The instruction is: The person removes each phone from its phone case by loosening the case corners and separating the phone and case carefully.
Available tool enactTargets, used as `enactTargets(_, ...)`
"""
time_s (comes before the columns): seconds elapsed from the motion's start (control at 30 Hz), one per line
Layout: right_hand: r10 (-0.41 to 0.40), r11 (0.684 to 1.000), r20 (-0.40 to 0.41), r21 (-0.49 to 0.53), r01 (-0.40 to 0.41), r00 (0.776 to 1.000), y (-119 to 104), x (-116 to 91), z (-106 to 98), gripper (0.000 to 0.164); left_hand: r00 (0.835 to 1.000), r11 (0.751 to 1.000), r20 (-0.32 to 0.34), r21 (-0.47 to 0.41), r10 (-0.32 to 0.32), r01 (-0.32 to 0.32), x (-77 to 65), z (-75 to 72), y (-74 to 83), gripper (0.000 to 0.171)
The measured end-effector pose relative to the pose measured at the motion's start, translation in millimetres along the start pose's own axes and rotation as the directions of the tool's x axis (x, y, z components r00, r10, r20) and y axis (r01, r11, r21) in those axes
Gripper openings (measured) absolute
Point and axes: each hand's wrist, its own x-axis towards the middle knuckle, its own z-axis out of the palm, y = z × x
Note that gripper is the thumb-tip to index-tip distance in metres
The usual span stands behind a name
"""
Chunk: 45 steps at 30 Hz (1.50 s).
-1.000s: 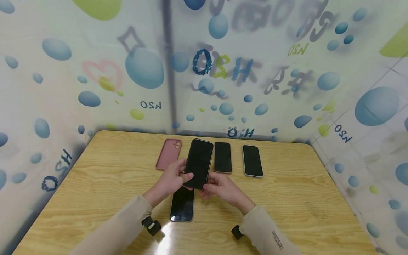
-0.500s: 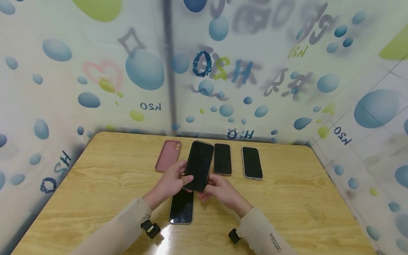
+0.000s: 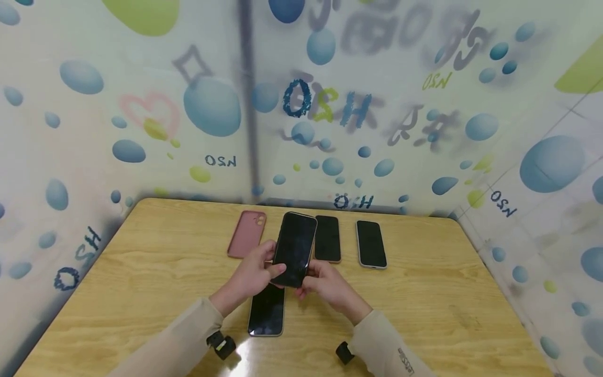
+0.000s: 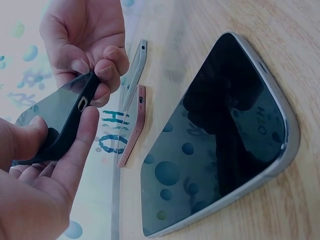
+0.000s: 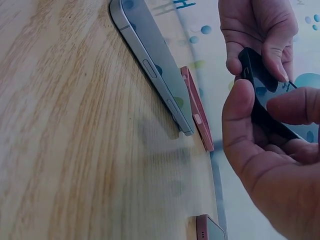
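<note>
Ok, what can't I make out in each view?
Head: back of the black-cased phone, facing away.
Head: far end of the nearest silver-framed phone, behind the left hand and black-cased phone.
Left wrist: part of the left hand, cut off by left edge.
Right wrist: part of the pink-edged phone, cut off by bottom edge.

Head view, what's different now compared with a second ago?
Barely anything: the whole picture has slid slightly down, and the held phone has edged right, now overlapping the left edge of the middle phone. Nothing was taken hold of or let go; the left hand and right hand still grip the held phone. The pink case, far-right phone and near phone lie where they were.
</note>
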Motion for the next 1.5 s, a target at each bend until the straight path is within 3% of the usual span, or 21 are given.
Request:
enactTargets(0.47,0.013,1.0,-0.069,0.006,-0.012,0.998,0,0,4,0.042,0.999,0.999,0.001,0.014,0.046,-0.046,-1.0,2.4,4.9,0.02)
enactTargets(0.7,-0.013,1.0,-0.019,0.009,0.013,1.0,0,-1,2,0.043,1.0,0.999,0.0,0.028,0.028,-0.028,-0.7,0.6,3.7,0.021)
enactTargets(1.1,-0.062,0.998,0.056,0.006,0.062,0.996,2,-2,-2,0.043,0.998,0.989,0.07,-0.146,-0.009,0.019,1.3,-4.8,-1.4,0.03)
enactTargets(1.27,-0.074,0.997,0.084,0.013,0.073,0.994,3,-2,-4,0.045,0.997,0.987,0.068,-0.158,-0.03,0.041,0.6,-6.1,-1.6,0.03)
enactTargets(1.37,-0.087,0.995,0.094,-0.037,0.091,0.992,4,-2,-6,0.04,0.998,0.988,0.052,-0.146,-0.038,0.046,0.0,-6.4,-1.9,0.029)
enactTargets(1.5,-0.103,0.977,0.087,-0.176,0.117,0.991,5,-5,-10,0.022,0.998,0.989,0.016,-0.134,-0.062,0.064,-1.4,-7.2,-2.6,0.029)
